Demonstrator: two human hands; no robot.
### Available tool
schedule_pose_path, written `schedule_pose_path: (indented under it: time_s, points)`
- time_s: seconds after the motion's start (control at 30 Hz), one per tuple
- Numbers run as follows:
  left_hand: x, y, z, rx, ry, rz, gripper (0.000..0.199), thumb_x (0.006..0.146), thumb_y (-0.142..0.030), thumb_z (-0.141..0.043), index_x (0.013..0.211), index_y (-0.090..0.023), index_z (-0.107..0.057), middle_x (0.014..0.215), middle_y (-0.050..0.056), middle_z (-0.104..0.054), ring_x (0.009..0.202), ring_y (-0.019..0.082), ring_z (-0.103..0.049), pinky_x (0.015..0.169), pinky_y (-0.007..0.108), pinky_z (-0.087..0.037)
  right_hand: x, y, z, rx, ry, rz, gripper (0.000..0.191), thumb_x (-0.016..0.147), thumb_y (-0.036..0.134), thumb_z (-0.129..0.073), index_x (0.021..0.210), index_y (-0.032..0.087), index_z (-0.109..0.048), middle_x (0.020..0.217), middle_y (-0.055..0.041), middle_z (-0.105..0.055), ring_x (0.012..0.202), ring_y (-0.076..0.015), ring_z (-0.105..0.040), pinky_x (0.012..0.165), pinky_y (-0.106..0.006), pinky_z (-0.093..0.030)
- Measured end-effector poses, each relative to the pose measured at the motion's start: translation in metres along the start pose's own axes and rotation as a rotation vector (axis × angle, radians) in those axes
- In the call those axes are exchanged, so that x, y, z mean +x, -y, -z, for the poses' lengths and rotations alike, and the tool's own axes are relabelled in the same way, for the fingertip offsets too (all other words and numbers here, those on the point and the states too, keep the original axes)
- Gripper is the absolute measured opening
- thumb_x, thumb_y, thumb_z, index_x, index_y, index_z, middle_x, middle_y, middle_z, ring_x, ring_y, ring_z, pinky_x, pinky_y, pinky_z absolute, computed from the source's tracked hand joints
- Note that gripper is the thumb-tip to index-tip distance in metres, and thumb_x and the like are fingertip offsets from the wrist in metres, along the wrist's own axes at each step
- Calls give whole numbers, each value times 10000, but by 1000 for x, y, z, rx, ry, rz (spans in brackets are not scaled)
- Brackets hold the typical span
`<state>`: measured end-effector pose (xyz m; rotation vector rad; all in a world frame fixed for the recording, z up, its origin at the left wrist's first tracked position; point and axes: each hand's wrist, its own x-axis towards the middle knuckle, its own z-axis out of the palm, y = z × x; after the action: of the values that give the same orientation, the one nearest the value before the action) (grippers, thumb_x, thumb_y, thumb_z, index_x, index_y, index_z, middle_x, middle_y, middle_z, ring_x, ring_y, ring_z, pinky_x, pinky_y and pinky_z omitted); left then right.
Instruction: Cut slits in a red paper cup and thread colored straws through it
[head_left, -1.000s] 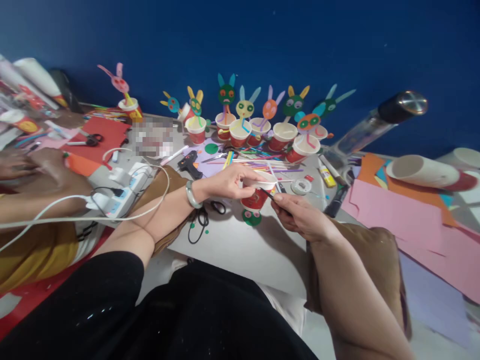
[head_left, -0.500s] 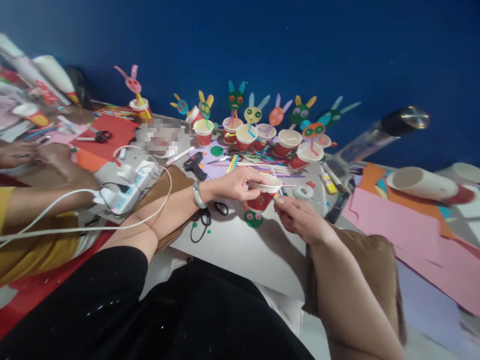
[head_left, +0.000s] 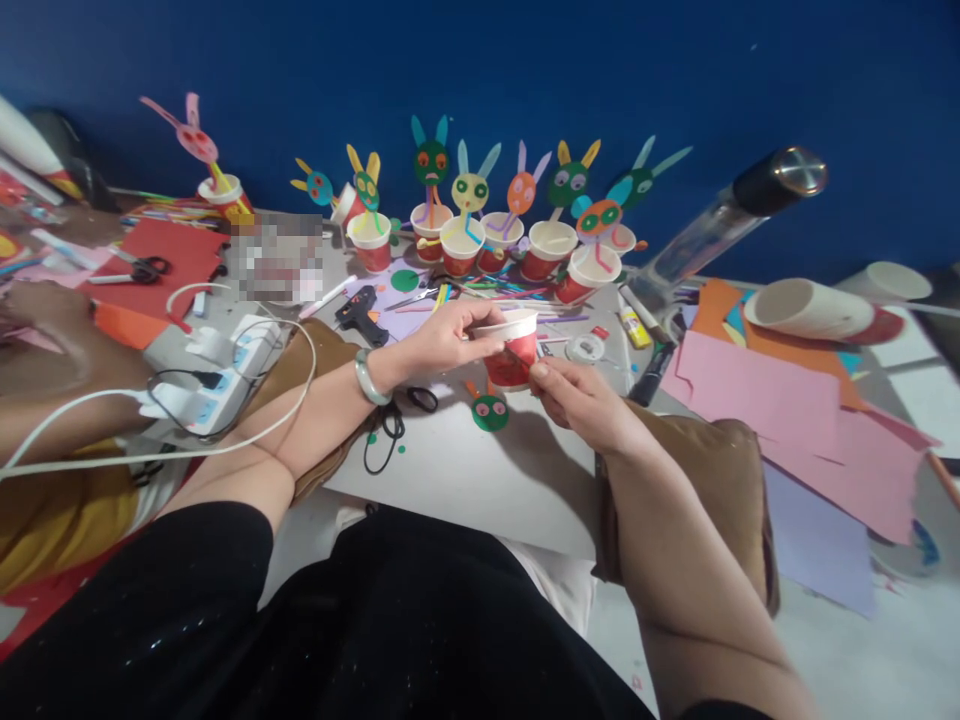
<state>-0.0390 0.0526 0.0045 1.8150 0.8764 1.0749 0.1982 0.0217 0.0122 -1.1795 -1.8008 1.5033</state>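
Observation:
My left hand [head_left: 472, 335] is closed on the rim of a red and white paper cup [head_left: 514, 362], thumb in front. My right hand [head_left: 574, 392] pinches a thin dark tool [head_left: 520, 359] whose tip lies against the cup's side; its exact kind is too small to tell, and I cannot see whether it has gone through the wall. Below the cup, a green paper face [head_left: 490, 412] with pink eyes lies on the white table [head_left: 480, 480], its orange ears partly behind the cup.
Behind stand several paper cups [head_left: 370, 248] with paper rabbit figures. A glue gun [head_left: 361, 318], power strip [head_left: 229, 385], tape roll [head_left: 585, 348] and clear bottle [head_left: 697, 230] lie around. Black cord [head_left: 386, 445] is left of the cup, pink paper [head_left: 757, 390] right. A co-worker's arm [head_left: 60, 400] is at left.
The camera view has shifted, so everything sits higher and further left. The cup has tilted, showing more of its red side, and the thin tool's tip now rests on that side.

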Motion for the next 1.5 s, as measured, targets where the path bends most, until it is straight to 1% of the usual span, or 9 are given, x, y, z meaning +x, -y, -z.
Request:
schedule_pose_path:
  time_s: [0.1, 0.23, 0.4, 0.53, 0.67, 0.8, 1.07, 1.37, 1.5]
  points:
    - [0, 5, -5, -56, -60, 23, 219, 830, -352, -719, 829, -162, -609, 769, -3, -607, 694, 104, -524, 647, 245, -422, -4, 5, -5, -96, -96, 61, 640, 898, 838, -538, 705, 228, -536, 524, 46, -379, 503, -114, -328, 477, -284, -240]
    - [-1, 9, -15, -163, -108, 53, 199, 902, -346, -682, 892, -157, -620, 809, 14, -655, 710, 108, -586, 668, 251, -471, -8, 9, -15, -270, -242, 139, 627, 946, 802, -491, 695, 228, -520, 567, 15, -455, 559, -137, -411, 549, -299, -314]
    - [-4, 9, -25, -232, -202, 79, 167, 891, -315, -694, 902, -168, -617, 829, 13, -676, 757, 113, -627, 724, 260, -520, -7, 5, -24, -444, -314, 189, 461, 1012, 622, -464, 753, 243, -498, 543, 32, -456, 512, -144, -406, 561, -302, -319]
    - [-7, 8, -31, -283, -240, 102, 150, 878, -281, -694, 901, -177, -590, 823, 4, -674, 764, 108, -644, 726, 249, -532, -5, 1, -26, -508, -365, 214, 370, 1026, 523, -448, 774, 252, -462, 537, 39, -451, 493, -146, -416, 569, -301, -328]
    - [-9, 7, -33, -302, -219, 116, 149, 894, -275, -687, 908, -182, -572, 824, -1, -678, 770, 106, -657, 744, 252, -540, -4, -1, -26, -548, -387, 239, 360, 1031, 513, -435, 778, 257, -446, 547, 33, -462, 502, -153, -436, 576, -297, -339]
    - [-10, 7, -35, -326, -234, 139, 125, 892, -252, -678, 895, -177, -577, 812, -4, -673, 766, 100, -651, 730, 240, -528, -4, -1, -27, -618, -397, 232, 345, 1035, 510, -418, 815, 250, -480, 573, 17, -502, 517, -166, -473, 586, -299, -337]
    - [-11, 6, -38, -441, -256, 263, 105, 863, -219, -692, 878, -160, -607, 810, 0, -689, 758, 99, -652, 737, 244, -531, -1, -7, -29, -786, -419, 209, 390, 1050, 513, -349, 878, 227, -550, 647, -36, -592, 534, -190, -491, 583, -311, -283]
    - [-9, 0, -41, -536, -286, 349, 63, 849, -153, -674, 834, -155, -613, 754, -13, -682, 719, 84, -641, 736, 236, -526, -1, -10, -30, -787, -419, 208, 416, 1059, 521, -331, 893, 223, -569, 627, -29, -583, 532, -185, -495, 590, -303, -295]
    - [-8, -7, -41, -533, -314, 385, 117, 852, -109, -664, 778, -162, -591, 697, -29, -647, 641, 68, -592, 700, 228, -509, 0, -11, -31, -797, -426, 200, 419, 1059, 515, -328, 895, 219, -575, 633, -36, -594, 533, -189, -501, 592, -305, -292]
